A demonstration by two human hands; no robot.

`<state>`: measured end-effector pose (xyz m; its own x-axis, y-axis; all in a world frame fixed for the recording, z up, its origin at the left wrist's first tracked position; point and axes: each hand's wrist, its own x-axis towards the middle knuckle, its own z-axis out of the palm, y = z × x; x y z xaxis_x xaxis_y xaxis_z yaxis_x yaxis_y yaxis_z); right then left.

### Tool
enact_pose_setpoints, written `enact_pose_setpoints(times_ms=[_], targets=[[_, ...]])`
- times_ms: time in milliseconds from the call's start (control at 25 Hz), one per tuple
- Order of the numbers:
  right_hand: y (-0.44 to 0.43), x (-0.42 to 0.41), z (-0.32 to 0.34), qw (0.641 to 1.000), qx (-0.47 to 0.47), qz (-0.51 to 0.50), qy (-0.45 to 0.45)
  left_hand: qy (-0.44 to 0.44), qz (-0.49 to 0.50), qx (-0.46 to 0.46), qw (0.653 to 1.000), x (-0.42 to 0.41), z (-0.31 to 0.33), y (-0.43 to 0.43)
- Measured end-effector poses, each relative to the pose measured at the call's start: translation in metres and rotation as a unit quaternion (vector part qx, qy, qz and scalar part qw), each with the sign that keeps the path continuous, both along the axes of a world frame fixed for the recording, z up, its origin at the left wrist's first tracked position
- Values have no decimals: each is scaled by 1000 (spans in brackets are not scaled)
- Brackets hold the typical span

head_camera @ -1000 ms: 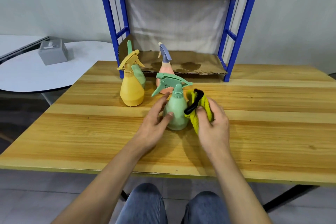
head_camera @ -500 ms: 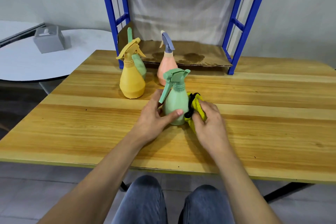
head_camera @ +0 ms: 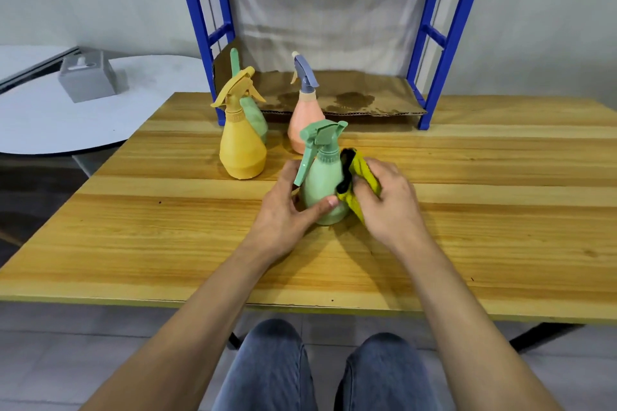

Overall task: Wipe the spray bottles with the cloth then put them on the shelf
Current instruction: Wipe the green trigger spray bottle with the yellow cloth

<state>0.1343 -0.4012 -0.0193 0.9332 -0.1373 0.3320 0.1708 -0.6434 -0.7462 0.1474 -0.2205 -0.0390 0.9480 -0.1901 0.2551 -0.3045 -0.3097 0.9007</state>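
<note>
The wooden table (head_camera: pixel 167 227) fills most of the view, and everything else is placed against it. At the table's far edge stands a blue metal shelf (head_camera: pixel 199 33). Its lower deck is lined with stained cardboard (head_camera: pixel 367 90) and sits just above the tabletop. Off the table's left side, lower and apart from it, is a round white table (head_camera: pixel 66 123) carrying a grey box (head_camera: pixel 87 78). Under the table's near edge are the person's knees in blue jeans (head_camera: pixel 267 370).

Three spray bottles stand upright on the table near its far edge, in front of the shelf. The yellow bottle (head_camera: pixel 242 147) is on the left. A second green bottle (head_camera: pixel 258 117) is directly behind and touching or nearly touching it. The peach bottle (head_camera: pixel 302 123) with a grey-blue trigger head stands to their right.

Near the middle of the table, closer to the person than those three, the green spray bottle (head_camera: pixel 322 183) stands upright, its trigger pointing down and to the left. The left hand (head_camera: pixel 283 213) grips its lower body, thumb across the front and fingers curled behind. The right hand (head_camera: pixel 389 203) holds a bunched yellow cloth (head_camera: pixel 365 170) with black trim, fingers wrapped round it, pressing it against the bottle's right side.
</note>
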Motion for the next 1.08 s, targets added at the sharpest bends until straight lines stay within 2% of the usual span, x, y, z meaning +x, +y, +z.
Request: enact_pose_setpoints(times_ms=[80, 160, 320, 440, 560, 680, 760, 840, 1000, 1080], targets=[[10, 1, 11, 997, 54, 19, -50, -3, 0, -7, 1000, 0, -2, -1], [12, -2, 4, 996, 69, 22, -57, -1, 7, -4, 1000, 1, -3, 1], [-3, -15, -23, 1000, -7, -7, 18, -2, 21, 15, 1000, -2, -2, -2], [-1, -30, -35, 1000, 19, -19, -7, -51, 139, 65, 987, -5, -5, -19], [1, -35, -39, 1000, 13, 0, 2, -35, 218, 103, 970, -2, -1, -35], [0, -37, -39, 1000, -19, -3, 5, 10, 164, 68, 984, -2, 2, -27], [2, -37, -40, 1000, -14, -12, -12, 4, 128, 62, 990, -5, 1, -13], [1, -36, -40, 1000, 19, -17, -14, -17, 99, 73, 992, -5, 2, -2], [6, -37, -31, 992, 104, -59, -39, -16, -35, 50, 998, 2, 16, 3], [17, -36, -26, 989, 126, -45, -67, -29, -50, 20, 998, 3, 17, -2]])
